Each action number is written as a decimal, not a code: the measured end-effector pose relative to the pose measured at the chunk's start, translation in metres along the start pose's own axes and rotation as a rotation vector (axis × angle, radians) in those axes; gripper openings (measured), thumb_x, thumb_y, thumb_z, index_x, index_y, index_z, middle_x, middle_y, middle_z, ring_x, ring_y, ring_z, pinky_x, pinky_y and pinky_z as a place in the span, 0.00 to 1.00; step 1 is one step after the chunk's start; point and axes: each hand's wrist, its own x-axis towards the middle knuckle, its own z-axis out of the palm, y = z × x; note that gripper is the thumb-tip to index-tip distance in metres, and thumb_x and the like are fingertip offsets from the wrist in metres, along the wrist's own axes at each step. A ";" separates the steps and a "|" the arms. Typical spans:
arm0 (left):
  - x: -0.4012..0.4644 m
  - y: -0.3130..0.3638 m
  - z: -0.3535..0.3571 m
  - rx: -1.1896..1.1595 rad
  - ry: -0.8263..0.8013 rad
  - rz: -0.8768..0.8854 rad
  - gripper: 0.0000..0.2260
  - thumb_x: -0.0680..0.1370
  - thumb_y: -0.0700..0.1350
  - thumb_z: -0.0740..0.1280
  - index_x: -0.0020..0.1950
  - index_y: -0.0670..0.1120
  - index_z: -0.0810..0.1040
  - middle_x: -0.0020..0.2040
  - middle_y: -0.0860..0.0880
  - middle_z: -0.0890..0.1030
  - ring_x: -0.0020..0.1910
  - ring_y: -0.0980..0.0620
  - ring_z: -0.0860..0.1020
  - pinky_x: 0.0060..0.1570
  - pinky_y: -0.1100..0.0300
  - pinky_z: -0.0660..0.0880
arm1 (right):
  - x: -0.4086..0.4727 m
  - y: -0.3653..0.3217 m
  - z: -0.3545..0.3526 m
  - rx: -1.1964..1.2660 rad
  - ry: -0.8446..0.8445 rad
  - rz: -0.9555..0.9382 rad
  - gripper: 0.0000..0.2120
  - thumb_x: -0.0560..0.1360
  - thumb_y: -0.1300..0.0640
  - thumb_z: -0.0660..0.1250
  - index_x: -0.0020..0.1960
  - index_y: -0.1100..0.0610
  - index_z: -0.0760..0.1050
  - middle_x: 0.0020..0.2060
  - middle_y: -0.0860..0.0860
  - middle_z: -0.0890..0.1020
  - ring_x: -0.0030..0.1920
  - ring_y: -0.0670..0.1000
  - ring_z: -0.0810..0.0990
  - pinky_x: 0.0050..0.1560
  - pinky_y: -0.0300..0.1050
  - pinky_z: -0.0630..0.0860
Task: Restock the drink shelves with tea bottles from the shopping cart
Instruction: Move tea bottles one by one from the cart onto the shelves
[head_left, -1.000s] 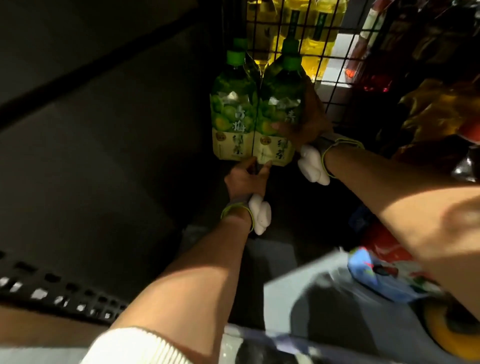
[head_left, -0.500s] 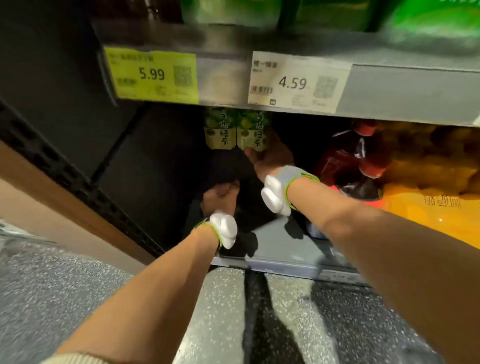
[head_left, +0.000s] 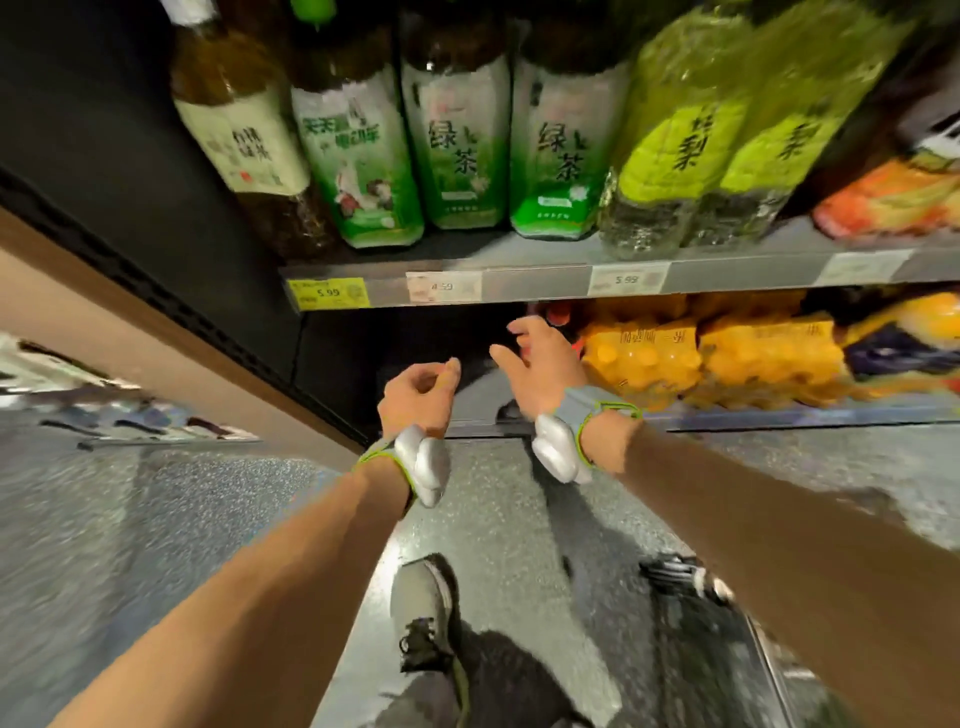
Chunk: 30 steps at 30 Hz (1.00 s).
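Observation:
My left hand (head_left: 418, 392) hovers in front of the dark bottom shelf (head_left: 779, 413), fingers loosely curled and holding nothing. My right hand (head_left: 540, 364) is beside it, just outside the shelf mouth, fingers spread and empty. The plum green tea bottles I handled a moment ago are hidden in the dark recess behind my hands. On the upper shelf (head_left: 530, 273) stand several green tea bottles (head_left: 457, 140) with white-green labels, a brown tea bottle (head_left: 239, 130) and lime-labelled bottles (head_left: 675, 135). The shopping cart is out of view.
Yellow-orange drink packs (head_left: 722, 353) fill the bottom shelf to the right of my hands, with a red-capped bottle (head_left: 558, 314) at their left. Price tags (head_left: 328, 293) line the upper shelf edge. My shoe (head_left: 423, 608) stands on the speckled grey floor (head_left: 156, 519).
Both hands have let go of the two plum green tea bottles and drawn back out of the bottom shelf. My view has lifted, so the upper shelf shows.

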 end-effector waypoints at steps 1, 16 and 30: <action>-0.018 0.011 -0.005 0.010 -0.004 0.006 0.13 0.74 0.55 0.70 0.49 0.47 0.84 0.47 0.45 0.85 0.51 0.45 0.82 0.56 0.54 0.77 | -0.013 -0.004 -0.015 0.005 0.016 0.008 0.19 0.76 0.51 0.66 0.64 0.57 0.70 0.58 0.58 0.77 0.58 0.58 0.76 0.60 0.52 0.72; -0.188 0.161 -0.033 0.118 -0.248 0.230 0.10 0.76 0.54 0.68 0.49 0.48 0.83 0.45 0.50 0.82 0.47 0.51 0.79 0.49 0.61 0.72 | -0.178 -0.044 -0.209 0.072 0.179 0.149 0.20 0.78 0.50 0.62 0.67 0.58 0.67 0.63 0.57 0.75 0.61 0.57 0.74 0.59 0.50 0.72; -0.352 0.293 0.059 0.109 -0.604 0.534 0.07 0.74 0.48 0.68 0.48 0.48 0.83 0.50 0.46 0.84 0.52 0.47 0.80 0.51 0.59 0.74 | -0.294 -0.028 -0.390 0.171 0.696 0.190 0.18 0.79 0.52 0.62 0.66 0.59 0.70 0.60 0.57 0.77 0.60 0.57 0.77 0.57 0.51 0.74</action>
